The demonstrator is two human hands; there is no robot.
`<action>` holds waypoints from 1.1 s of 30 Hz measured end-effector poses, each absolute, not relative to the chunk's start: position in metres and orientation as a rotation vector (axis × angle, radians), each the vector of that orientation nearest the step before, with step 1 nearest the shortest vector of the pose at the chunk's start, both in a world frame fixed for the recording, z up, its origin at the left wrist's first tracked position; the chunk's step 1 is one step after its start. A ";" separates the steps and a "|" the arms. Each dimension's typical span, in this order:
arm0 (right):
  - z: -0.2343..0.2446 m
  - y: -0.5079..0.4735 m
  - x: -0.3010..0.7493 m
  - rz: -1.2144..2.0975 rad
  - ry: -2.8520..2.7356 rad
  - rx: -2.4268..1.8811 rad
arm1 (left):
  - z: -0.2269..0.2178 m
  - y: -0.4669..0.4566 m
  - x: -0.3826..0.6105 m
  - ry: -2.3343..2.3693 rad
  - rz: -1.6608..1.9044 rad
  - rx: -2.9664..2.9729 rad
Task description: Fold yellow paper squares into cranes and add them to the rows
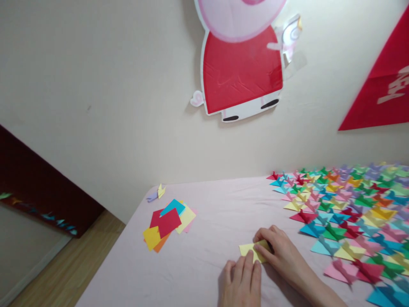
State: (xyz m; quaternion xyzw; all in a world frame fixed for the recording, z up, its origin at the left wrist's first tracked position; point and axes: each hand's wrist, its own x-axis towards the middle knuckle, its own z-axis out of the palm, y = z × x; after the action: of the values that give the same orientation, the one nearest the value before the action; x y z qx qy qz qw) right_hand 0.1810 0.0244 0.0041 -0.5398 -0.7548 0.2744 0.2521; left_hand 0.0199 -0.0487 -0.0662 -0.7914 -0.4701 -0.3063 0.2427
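Observation:
A pale yellow piece of origami paper (246,248), folded into a narrow strip, lies on the pink cloth near the front. My left hand (242,279) rests its fingertips on the paper's near edge, fingers stretched out side by side. At the paper's right end is my right hand (281,251), its thumb lying on top and its fingers curled around the far edge. Part of the strip is hidden under both hands.
Loose coloured paper squares (170,222) lie in a heap on the left. Beyond them sit small folded pieces, one yellow (161,191) and one purple (152,196). Rows of folded paper cranes (351,226) cover the right side. A wall (128,106) bounds the cloth-covered surface (204,273) behind.

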 end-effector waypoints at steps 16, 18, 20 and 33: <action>-0.009 0.019 0.180 0.604 -2.070 -1.467 | -0.052 -0.048 0.009 -1.319 -0.627 -2.338; -0.010 0.016 0.181 0.602 -2.069 -1.473 | -0.053 -0.047 0.010 -1.316 -0.637 -2.330; -0.010 0.012 0.183 0.619 -2.061 -1.476 | -0.053 -0.047 0.011 -1.312 -0.645 -2.318; -0.005 0.009 0.190 0.779 -2.062 -1.411 | -0.052 -0.047 0.001 -1.283 -0.676 -2.241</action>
State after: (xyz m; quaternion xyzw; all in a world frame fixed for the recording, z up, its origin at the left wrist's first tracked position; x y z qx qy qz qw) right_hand 0.1902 0.0094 -0.0052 -0.5208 -0.7608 0.2876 0.2593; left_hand 0.0007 -0.0472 -0.0524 -0.8163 -0.4674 -0.2461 0.2338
